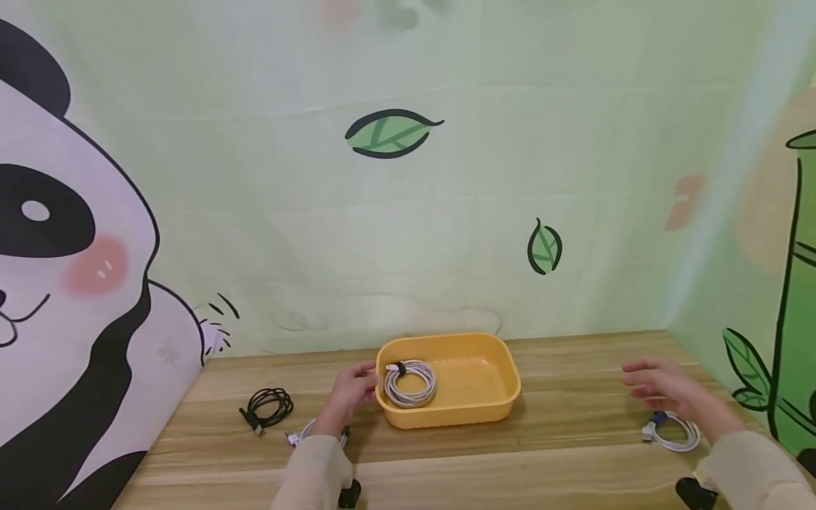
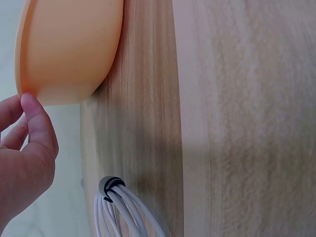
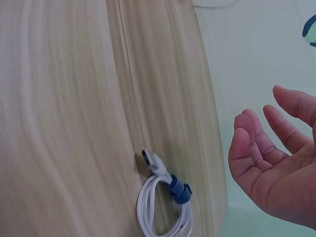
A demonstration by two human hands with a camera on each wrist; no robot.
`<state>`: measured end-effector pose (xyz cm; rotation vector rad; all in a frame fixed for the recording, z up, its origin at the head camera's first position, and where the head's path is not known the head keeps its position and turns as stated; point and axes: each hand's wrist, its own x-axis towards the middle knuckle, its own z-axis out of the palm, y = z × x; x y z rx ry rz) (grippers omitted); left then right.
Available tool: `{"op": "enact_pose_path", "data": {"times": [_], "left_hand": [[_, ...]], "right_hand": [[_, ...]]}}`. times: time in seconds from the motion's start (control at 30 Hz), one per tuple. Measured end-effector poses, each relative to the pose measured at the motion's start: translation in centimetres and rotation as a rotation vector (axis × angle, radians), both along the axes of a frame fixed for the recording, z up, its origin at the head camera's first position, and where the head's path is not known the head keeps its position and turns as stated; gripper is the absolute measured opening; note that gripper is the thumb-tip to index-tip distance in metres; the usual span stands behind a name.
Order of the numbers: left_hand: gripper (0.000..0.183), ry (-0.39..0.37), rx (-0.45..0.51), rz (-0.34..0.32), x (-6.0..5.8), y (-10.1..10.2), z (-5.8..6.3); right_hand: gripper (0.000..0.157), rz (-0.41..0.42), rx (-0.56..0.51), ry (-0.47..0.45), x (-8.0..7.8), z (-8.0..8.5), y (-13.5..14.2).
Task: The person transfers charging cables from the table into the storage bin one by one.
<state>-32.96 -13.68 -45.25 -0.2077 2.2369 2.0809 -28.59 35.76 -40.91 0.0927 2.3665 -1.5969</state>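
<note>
My left hand is at the left end of a yellow plastic basket, pinching its rim. In the left wrist view the thumb lies at the edge of the basket wall, the other fingers partly behind. Inside the basket, on its left side, lies a coiled whitish cable with a black tie. My right hand hovers with relaxed fingers above a white cable coil with a blue tie, holding nothing. Its USB plug shows in the right wrist view.
A black coiled cable lies on the wooden table at the left. Another white cable with a dark tie lies under my left forearm, partly hidden in the head view. Behind the table stands a printed backdrop.
</note>
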Motion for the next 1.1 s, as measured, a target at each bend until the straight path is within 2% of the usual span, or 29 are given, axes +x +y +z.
{"op": "enact_pose_path", "data": {"times": [0.13, 0.33, 0.5, 0.83, 1.1], "left_hand": [[0.037, -0.005, -0.003, 0.0, 0.0, 0.0, 0.0], [0.037, 0.003, 0.007, -0.008, -0.1, -0.1, -0.1], [0.037, 0.0, 0.013, -0.007, -0.1, -0.1, -0.1], [0.038, -0.005, 0.01, 0.002, 0.0, -0.2, -0.1], [0.038, 0.003, 0.008, 0.01, 0.2, -0.2, -0.2]], "right_hand": [[0.035, -0.009, 0.011, -0.007, 0.1, -0.2, 0.7], [0.027, -0.016, -0.017, -0.029, 0.2, -0.6, 1.7], [0.039, -0.026, -0.007, -0.044, 0.5, -0.7, 2.3], [0.032, -0.072, -0.015, -0.073, 1.1, -1.0, 3.3], [0.037, -0.089, -0.009, -0.099, 1.6, -1.5, 4.3]]}}
